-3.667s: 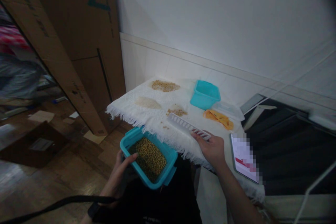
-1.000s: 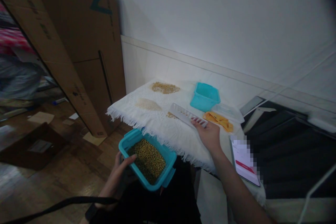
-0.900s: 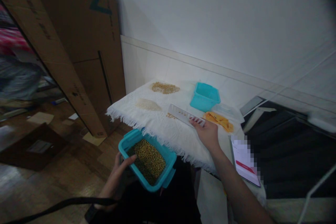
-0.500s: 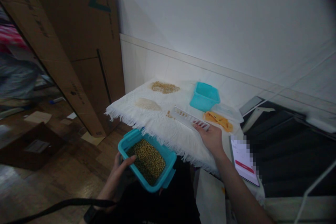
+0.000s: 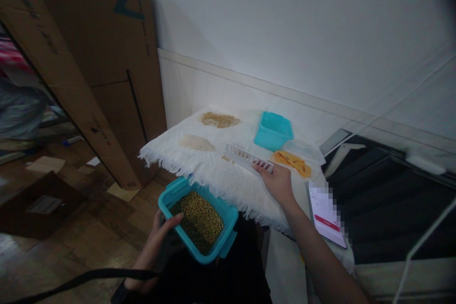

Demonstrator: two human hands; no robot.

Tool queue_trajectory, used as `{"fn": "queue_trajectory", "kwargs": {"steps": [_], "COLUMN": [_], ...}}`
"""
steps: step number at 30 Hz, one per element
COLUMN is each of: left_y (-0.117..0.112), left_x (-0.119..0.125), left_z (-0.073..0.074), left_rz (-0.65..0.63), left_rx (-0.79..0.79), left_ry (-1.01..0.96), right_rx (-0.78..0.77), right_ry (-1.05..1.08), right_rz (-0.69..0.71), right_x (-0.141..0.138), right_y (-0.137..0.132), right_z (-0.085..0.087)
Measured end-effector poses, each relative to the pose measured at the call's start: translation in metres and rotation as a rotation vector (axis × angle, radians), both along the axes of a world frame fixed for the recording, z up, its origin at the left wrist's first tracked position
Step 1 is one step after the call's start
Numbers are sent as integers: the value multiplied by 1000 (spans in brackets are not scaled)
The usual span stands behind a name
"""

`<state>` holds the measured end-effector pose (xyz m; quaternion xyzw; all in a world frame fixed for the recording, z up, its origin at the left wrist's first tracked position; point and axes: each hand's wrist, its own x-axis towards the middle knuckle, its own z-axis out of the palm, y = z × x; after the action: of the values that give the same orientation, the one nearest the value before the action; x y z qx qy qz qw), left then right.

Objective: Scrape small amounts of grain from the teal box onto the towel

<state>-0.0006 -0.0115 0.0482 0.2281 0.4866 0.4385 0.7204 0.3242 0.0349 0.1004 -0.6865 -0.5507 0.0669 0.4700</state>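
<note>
My left hand (image 5: 162,235) grips the near left side of a teal plastic container (image 5: 228,228), thumb over the rim. Yellowish-green beans (image 5: 204,218) lie inside it, and it is held tilted just below the fringed table edge. My right hand (image 5: 278,183) is closed on one end of a white slotted plastic strip (image 5: 237,156), low over the white cloth (image 5: 228,187). A few beans (image 5: 226,158) show by the strip's far end. Behind it are a pile of tan beans (image 5: 221,119) and a pale, fine-grained pile (image 5: 196,142).
A second teal container (image 5: 269,138) stands at the back of the table, near a clear lid (image 5: 308,152) and an orange cloth (image 5: 292,163). A tablet (image 5: 326,218) lies on the right edge. A tall cardboard box (image 5: 117,71) stands at left.
My right hand and the slotted strip have moved slightly left over the cloth. The view has also shifted a little. My left hand still holds the bean container in about the same place.
</note>
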Motion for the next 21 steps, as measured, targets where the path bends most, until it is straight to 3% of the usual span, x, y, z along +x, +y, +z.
{"fn": "queue_trajectory", "kwargs": {"steps": [12,21], "left_y": [1,-1], "left_x": [-2,-5], "left_z": [-3,-3], "left_rz": [-8,-24], "left_rx": [-2,19], "left_ry": [-40,-41], "right_rx": [-11,-34], "right_ry": [-64,54], "right_rz": [72,86], "right_x": [-12,-16], "right_y": [9,-5], "right_z": [9,2]}}
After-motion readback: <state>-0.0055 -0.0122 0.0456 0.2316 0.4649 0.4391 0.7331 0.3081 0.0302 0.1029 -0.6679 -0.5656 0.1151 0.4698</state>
